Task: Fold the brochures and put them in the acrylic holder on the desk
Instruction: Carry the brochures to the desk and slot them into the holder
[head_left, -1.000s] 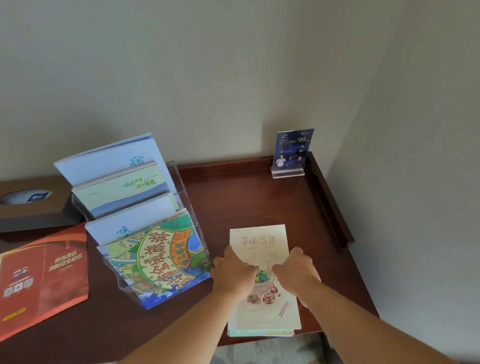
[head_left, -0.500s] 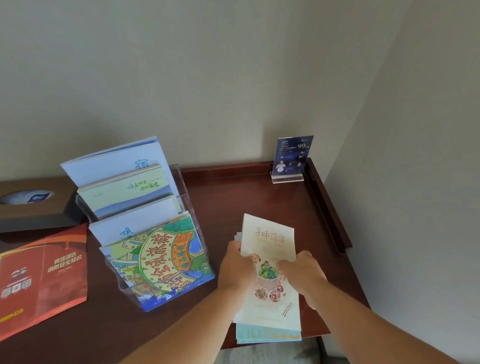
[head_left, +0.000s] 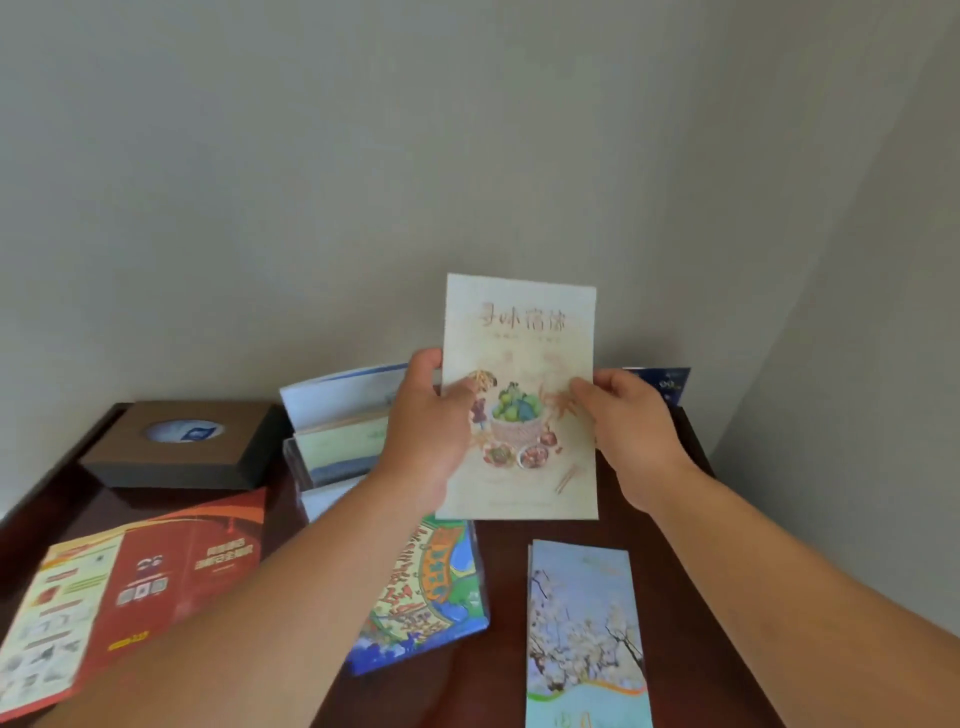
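Above the dark wooden worktop (head_left: 506, 587), the folded cream food brochure (head_left: 519, 415) is held upright, fingers of the left hand (head_left: 426, 431) and right hand (head_left: 634, 431) clamped on its side edges. It seems ready for filing, so the next move calls for lowering it leftward into the acrylic holder (head_left: 295, 460). A blossom-print brochure (head_left: 582, 623), red leaflet (head_left: 135, 582) and tissue box (head_left: 182, 449) lie below plain walls.

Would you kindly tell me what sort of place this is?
Likely a hotel room: a wooden desk in a corner carries a clear holder of tourist brochures, a tissue box and a red leaflet. The left hand and right hand hold another brochure.
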